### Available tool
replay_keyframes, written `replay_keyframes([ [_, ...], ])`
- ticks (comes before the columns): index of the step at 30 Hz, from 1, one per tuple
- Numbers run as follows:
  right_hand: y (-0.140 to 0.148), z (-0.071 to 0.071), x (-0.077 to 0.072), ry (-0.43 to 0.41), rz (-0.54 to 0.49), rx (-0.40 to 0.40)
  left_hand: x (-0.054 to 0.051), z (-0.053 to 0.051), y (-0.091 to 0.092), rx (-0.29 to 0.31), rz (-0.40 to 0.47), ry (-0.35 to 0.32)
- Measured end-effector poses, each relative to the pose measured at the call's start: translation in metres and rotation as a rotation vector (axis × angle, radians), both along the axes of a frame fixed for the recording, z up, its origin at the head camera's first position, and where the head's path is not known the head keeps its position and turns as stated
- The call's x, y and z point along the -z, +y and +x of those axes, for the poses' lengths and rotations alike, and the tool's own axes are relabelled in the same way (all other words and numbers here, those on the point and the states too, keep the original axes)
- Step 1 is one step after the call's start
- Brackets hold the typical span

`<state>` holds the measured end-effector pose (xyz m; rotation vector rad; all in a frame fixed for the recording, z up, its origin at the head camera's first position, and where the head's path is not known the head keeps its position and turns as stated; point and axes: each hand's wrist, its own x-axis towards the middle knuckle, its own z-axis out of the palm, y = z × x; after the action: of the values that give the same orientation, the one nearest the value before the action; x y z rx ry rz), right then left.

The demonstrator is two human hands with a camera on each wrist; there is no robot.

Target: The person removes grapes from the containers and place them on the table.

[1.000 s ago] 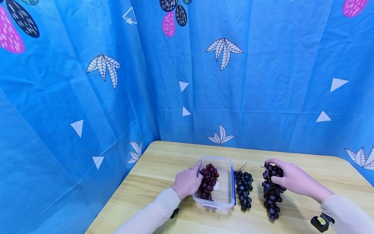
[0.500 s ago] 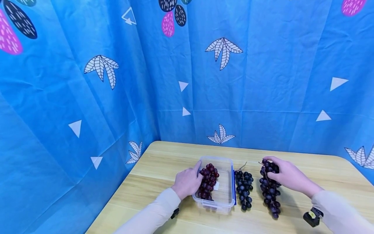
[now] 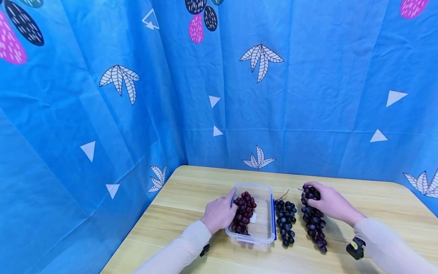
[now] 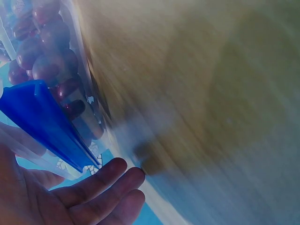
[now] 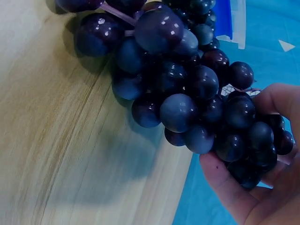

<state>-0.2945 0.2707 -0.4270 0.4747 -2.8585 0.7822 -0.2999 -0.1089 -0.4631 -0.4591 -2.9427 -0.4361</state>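
Rightmost grape bunch, aligned near-to-far, far end pinched by right hand, lies right of container touched by loosely extended left hand

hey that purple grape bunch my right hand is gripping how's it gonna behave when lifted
The purple grape bunch will likely sag and swing, since your right hand grips only its far end and a thin stalk shows between grapes. It may also slip a little, as the grapes look smooth and glossy.

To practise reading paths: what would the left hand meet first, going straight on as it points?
Likely the clear container: the left hand seems right against its left side, though contact is hard to judge; the red grapes lie inside.
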Motion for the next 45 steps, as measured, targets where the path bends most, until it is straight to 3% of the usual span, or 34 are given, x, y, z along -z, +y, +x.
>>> replay_keyframes([
  [10, -0.005, -0.01, 0.007, -0.006, 0.02, 0.029, 0.002, -0.001, -0.001, -0.007, -0.007, -0.014],
  [27, -0.006, -0.03, 0.024, -0.101, 0.006, 0.064, 0.001, 0.001, -0.001, -0.007, 0.006, -0.005],
  [31, -0.008, -0.03, 0.025, -0.165, 0.02, 0.077, 0.0, 0.001, -0.001, -0.005, 0.009, -0.007],
  [45, -0.006, -0.02, 0.016, -0.245, 0.018, 0.129, -0.002, 0.001, 0.001, -0.007, 0.004, -0.026],
])
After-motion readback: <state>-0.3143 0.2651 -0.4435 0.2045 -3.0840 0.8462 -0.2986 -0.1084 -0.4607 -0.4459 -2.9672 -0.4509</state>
